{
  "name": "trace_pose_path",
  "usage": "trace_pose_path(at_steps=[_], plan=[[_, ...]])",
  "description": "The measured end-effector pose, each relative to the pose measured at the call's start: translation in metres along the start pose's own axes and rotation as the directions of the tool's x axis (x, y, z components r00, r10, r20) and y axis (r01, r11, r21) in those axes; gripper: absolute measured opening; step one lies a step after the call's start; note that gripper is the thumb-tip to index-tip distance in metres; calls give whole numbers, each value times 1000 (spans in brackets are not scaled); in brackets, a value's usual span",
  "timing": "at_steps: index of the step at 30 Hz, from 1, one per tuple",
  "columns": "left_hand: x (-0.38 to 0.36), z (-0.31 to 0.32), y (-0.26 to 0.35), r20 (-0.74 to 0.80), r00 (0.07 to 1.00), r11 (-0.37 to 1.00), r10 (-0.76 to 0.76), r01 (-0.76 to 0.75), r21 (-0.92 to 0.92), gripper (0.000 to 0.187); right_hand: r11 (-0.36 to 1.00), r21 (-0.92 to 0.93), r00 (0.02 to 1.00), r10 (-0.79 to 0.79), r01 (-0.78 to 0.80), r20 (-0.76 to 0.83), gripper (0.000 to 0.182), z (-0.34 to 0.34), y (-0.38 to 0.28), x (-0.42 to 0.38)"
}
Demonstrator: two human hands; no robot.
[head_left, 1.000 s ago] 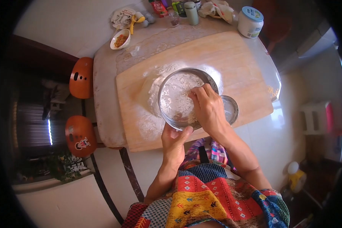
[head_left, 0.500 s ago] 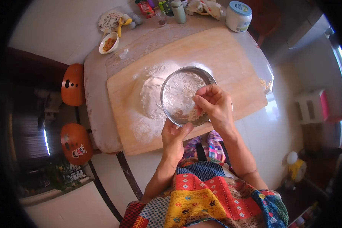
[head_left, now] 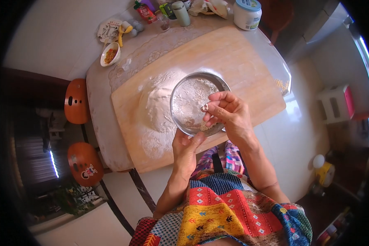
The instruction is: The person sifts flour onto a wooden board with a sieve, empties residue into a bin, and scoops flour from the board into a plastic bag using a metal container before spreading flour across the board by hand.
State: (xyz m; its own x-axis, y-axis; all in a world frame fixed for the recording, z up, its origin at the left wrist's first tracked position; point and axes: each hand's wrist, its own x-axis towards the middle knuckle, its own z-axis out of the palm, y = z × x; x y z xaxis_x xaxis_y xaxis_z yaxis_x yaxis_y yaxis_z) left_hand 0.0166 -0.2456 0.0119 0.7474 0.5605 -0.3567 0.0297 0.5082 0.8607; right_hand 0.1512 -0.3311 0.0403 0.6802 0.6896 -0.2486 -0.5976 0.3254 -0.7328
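Note:
A round metal sieve (head_left: pixel 173 98) with flour and small pale crumbs in it is held above the wooden board. My left hand (head_left: pixel 186 148) grips its near rim, thumb on top. My right hand (head_left: pixel 230 112) is over the right part of the sieve. Its thumb and index finger pinch a small brown-and-white lump (head_left: pixel 204 108), whose kind I cannot make out, while the other fingers are loosely bent. Left of the sieve, a mound of flour (head_left: pixel 156 107) lies on the board.
The floured wooden board (head_left: pixel 250 61) covers much of the table (head_left: pixel 98 88). Along its back stand a bowl of food (head_left: pixel 110 54), a red bottle (head_left: pixel 145 12), a green flask (head_left: pixel 181 14) and a white tub (head_left: pixel 247 16). Two orange chairs (head_left: pixel 76 100) are at the left.
The lump between my right thumb and index finger has come into view, and my other right fingers have spread slightly. My left hand keeps its hold on the sieve. The camera view has shifted a little.

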Motion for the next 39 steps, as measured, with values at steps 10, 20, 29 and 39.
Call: trace_pose_path(at_steps=[10, 20, 29, 39], plan=[[8, 3, -3, -4, 993, 988, -121, 120, -95, 47, 192, -877, 829, -463, 440, 314, 11, -12, -19, 13], [22, 5, -8, 82, 973, 962, -217, 227, -149, 49, 394, -905, 857, -510, 158, -72, 30, -61, -28, 2], [45, 3, -11, 162, 941, 945, -297, 314, -90, 50, 863, -471, 973, 96, -186, -209, 51, -90, -14, -1], [79, 6, -6, 120, 991, 889, -57, -4, 457, 47, 944, -319, 921, -47, -86, -386, 35, -102, -16, -16]])
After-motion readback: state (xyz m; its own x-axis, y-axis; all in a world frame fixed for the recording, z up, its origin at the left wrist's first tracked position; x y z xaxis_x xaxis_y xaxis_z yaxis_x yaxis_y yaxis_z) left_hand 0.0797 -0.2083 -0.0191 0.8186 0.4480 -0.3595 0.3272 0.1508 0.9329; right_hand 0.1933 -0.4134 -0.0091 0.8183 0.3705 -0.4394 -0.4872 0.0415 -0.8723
